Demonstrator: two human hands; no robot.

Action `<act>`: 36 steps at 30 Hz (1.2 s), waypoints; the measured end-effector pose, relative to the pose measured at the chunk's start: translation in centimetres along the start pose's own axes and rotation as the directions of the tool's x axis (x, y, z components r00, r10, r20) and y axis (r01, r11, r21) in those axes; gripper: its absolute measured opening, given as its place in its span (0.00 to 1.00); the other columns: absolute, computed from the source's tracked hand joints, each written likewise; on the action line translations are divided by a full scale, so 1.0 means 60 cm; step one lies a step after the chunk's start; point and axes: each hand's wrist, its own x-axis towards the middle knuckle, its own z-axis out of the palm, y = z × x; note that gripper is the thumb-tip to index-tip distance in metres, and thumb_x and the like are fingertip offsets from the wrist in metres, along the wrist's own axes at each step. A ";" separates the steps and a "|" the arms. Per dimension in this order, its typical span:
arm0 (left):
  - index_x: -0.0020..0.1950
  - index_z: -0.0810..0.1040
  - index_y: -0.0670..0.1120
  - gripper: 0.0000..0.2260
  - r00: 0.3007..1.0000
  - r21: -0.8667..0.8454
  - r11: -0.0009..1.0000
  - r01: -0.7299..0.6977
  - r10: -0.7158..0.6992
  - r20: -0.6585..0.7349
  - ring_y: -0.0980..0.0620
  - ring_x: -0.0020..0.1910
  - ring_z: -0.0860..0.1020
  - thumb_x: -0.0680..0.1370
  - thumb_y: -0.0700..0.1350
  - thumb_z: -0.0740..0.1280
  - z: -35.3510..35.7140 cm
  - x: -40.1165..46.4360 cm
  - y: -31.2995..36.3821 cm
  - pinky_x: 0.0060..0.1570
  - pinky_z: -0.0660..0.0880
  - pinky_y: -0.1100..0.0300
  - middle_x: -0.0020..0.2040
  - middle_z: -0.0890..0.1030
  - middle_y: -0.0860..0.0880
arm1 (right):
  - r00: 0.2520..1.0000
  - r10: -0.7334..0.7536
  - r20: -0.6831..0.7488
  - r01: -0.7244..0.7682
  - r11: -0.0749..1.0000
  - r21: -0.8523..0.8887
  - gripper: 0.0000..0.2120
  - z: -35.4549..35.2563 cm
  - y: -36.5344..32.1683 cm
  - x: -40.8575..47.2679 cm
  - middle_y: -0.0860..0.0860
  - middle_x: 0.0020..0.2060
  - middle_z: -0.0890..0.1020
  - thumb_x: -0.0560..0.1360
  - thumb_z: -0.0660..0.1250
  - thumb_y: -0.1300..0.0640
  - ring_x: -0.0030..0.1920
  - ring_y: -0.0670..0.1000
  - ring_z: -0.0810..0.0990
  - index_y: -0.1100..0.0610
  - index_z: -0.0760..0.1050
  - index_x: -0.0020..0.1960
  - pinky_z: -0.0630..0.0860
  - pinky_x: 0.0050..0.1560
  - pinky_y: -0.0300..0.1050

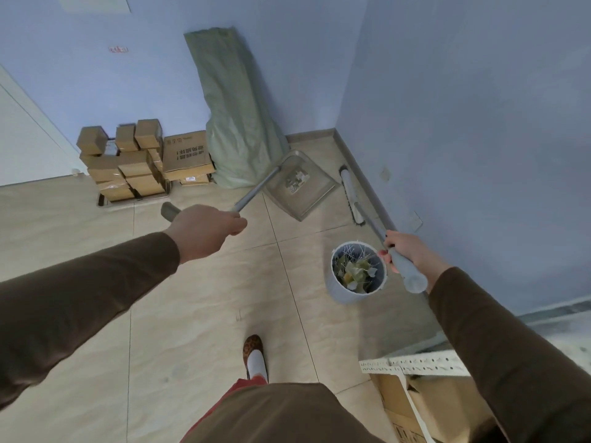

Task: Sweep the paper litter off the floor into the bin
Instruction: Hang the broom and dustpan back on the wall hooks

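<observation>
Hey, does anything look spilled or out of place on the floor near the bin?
Nothing looks spilled. The paper scraps sit inside the bin, and the tiled floor around it shows no litter. The dustpan appears empty apart from a label.

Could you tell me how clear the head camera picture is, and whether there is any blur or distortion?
Head view: soft, even light with faint shadows; wide-angle bending curves the walls and skirting; left hand and right hand are slightly blurred; the bin and its paper are clear enough, the dustpan label unreadable.
</observation>
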 end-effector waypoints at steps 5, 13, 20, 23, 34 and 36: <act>0.59 0.74 0.60 0.15 0.998 0.063 0.996 -0.056 0.056 0.006 0.53 0.34 0.79 0.78 0.41 0.65 -0.038 0.126 -0.127 0.27 0.71 0.61 0.41 0.81 0.56 | 0.978 -0.034 0.204 -0.017 0.970 0.243 0.01 0.059 -0.139 0.031 0.61 0.43 0.77 0.80 0.60 0.64 0.24 0.48 0.76 0.61 0.68 0.51 0.75 0.21 0.37; 0.50 0.76 0.50 0.07 0.990 0.181 0.980 -0.079 0.099 -0.104 0.49 0.35 0.78 0.76 0.39 0.65 -0.153 0.333 -0.267 0.36 0.77 0.53 0.35 0.76 0.52 | 0.895 -0.228 0.384 0.030 0.888 0.458 0.14 0.121 -0.330 0.054 0.65 0.41 0.82 0.77 0.60 0.65 0.36 0.56 0.82 0.65 0.71 0.62 0.81 0.29 0.44; 0.51 0.74 0.45 0.08 0.963 0.150 0.988 -0.039 0.077 -0.259 0.45 0.45 0.78 0.76 0.46 0.70 -0.229 0.496 -0.350 0.44 0.76 0.49 0.42 0.78 0.48 | 0.890 -0.299 0.343 0.146 0.902 0.407 0.15 0.115 -0.500 0.107 0.67 0.50 0.81 0.81 0.58 0.47 0.48 0.63 0.83 0.59 0.71 0.56 0.82 0.35 0.45; 0.52 0.75 0.46 0.10 0.942 0.168 0.986 -0.017 0.072 -0.326 0.45 0.47 0.79 0.75 0.47 0.72 -0.265 0.575 -0.373 0.42 0.75 0.50 0.45 0.80 0.47 | 0.878 -0.343 0.334 0.190 0.890 0.414 0.21 0.092 -0.571 0.154 0.69 0.56 0.80 0.80 0.56 0.39 0.51 0.63 0.83 0.58 0.71 0.55 0.83 0.37 0.45; 0.59 0.74 0.52 0.12 0.905 0.049 0.990 0.136 -0.104 -0.413 0.42 0.42 0.81 0.77 0.48 0.71 -0.374 0.853 -0.414 0.36 0.79 0.52 0.62 0.71 0.50 | 0.820 -0.512 0.255 0.428 0.845 0.321 0.38 -0.045 -0.815 0.277 0.64 0.55 0.82 0.72 0.52 0.26 0.51 0.63 0.84 0.58 0.69 0.63 0.81 0.52 0.53; 0.58 0.69 0.52 0.11 0.904 -0.093 0.994 0.053 -0.088 -0.419 0.42 0.36 0.80 0.79 0.46 0.68 -0.380 0.905 -0.420 0.36 0.80 0.48 0.60 0.68 0.50 | 0.817 -0.548 0.180 0.516 0.834 0.194 0.37 -0.072 -0.855 0.284 0.61 0.54 0.83 0.72 0.53 0.27 0.49 0.61 0.85 0.58 0.69 0.63 0.80 0.53 0.55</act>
